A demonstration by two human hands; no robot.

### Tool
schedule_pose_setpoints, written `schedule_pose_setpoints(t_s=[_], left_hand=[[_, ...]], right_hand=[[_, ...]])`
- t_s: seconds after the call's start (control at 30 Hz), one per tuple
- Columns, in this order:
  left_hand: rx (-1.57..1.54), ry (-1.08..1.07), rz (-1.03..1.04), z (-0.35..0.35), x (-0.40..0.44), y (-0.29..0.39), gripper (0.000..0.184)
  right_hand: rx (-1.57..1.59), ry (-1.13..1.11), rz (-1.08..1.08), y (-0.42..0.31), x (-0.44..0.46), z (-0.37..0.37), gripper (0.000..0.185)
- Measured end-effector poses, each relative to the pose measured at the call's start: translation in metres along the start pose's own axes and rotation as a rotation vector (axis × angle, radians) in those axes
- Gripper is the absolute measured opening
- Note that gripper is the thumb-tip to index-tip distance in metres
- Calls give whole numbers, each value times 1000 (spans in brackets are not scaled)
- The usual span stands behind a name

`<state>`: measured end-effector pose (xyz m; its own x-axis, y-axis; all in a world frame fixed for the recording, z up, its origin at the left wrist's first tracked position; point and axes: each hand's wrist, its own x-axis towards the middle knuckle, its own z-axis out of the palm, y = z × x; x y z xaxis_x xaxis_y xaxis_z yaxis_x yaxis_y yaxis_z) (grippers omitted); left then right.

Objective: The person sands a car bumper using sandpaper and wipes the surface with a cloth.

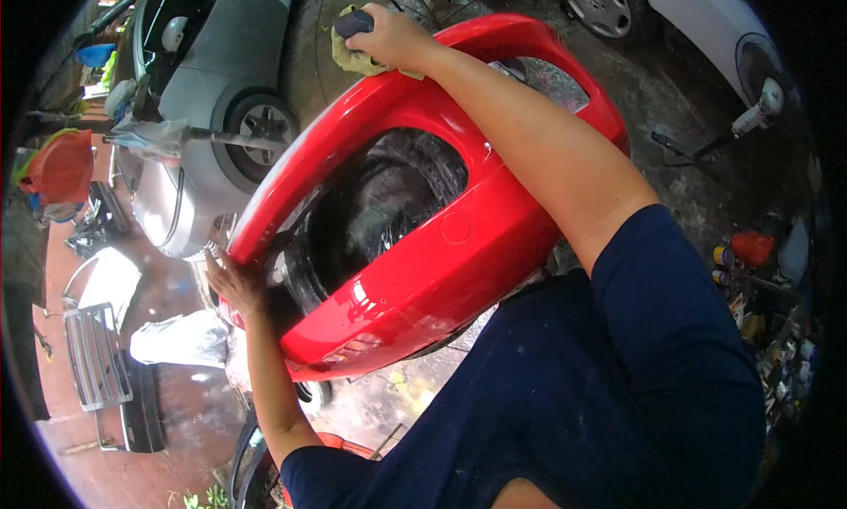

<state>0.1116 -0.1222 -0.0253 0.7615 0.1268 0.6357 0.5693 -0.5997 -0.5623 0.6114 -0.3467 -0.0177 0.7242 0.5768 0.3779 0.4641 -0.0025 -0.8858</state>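
A glossy red car bumper point(423, 310) lies tilted across the view in front of my body, with large openings that show its dark inside. My right hand point(393, 40) is at the bumper's far upper edge, closed around a dark rounded block point(353, 24). Beneath that block and my fingers is a crumpled yellowish cloth point(353, 59), close against the red edge. At the lower left end of the bumper rests my left hand point(236, 284), its fingers apart and touching the edge. Part of its palm is hidden.
A silver car point(212, 77) stands at upper left, a white car point(706, 33) at upper right. A grille point(95, 355) and a white cloth-like bundle point(181, 340) lie at left. Cans point(722, 256) and clutter sit at right. A metal stand point(750, 112) is near the white car.
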Motion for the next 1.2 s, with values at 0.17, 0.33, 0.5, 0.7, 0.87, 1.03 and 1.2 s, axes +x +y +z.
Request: schedule_pose_setpoints(t_s=[0.17, 0.33, 0.5, 0.7, 0.87, 1.03, 1.2], left_hand=[[36, -77, -34, -2, -10, -9, 107], [95, -201, -174, -7, -31, -23, 104], [-552, -499, -1246, 16, -41, -45, 82], [-1759, 555, -2006, 19, 13, 7, 37], [-1738, 946, -2067, 10, 67, 66, 46], [-1701, 1206, -1874, 13, 79, 95, 62], [-1587, 1071, -2021, 22, 82, 113, 72]], right_hand=[[0, 25, -37, 3, 1, 3, 62], [1, 65, -72, 9, 3, 8, 55], [21, -41, 45, -6, 3, -7, 55], [15, -74, -26, -3, 5, -6, 61], [23, -83, -70, 6, 12, 0, 59], [-18, -100, -83, 7, 14, 1, 51], [170, -208, -101, -5, 8, 2, 38]])
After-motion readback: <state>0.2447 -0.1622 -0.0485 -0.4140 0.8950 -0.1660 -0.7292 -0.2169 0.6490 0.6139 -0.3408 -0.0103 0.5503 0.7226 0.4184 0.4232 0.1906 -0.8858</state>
